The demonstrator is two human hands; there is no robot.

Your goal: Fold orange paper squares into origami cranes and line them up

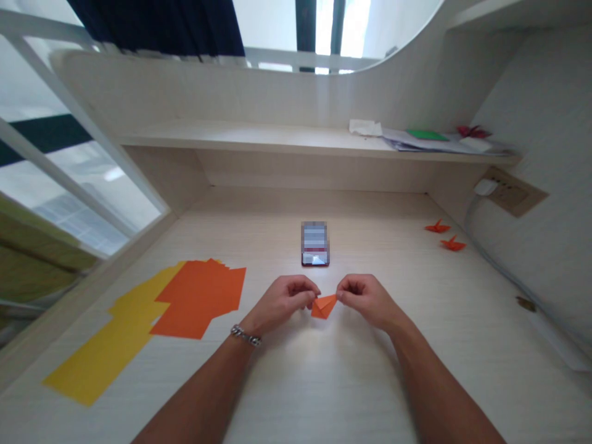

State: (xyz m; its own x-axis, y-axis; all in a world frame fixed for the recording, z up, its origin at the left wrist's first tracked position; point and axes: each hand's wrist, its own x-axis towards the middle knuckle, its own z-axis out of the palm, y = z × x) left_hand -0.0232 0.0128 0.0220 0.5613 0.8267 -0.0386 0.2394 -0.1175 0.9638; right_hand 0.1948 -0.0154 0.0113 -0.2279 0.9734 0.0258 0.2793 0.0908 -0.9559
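Note:
A small folded orange paper piece (324, 306) is held just above the pale wooden desk (324, 382), in the middle. My left hand (284, 301) pinches its left end and my right hand (365, 299) pinches its right end. Both hands have their fingers curled and pressed together on the paper. A metal bracelet (245, 335) is on my left wrist. A phone (315, 244) lies on the desk just beyond my hands.
Orange sheets (198, 299) and yellow sheets (111, 345) lie on the desk at the left. Two folded orange paper figures (444, 236) sit at the far right. A shelf (287, 139) above holds papers (430, 140). A wall socket (504, 192) with cable is at the right.

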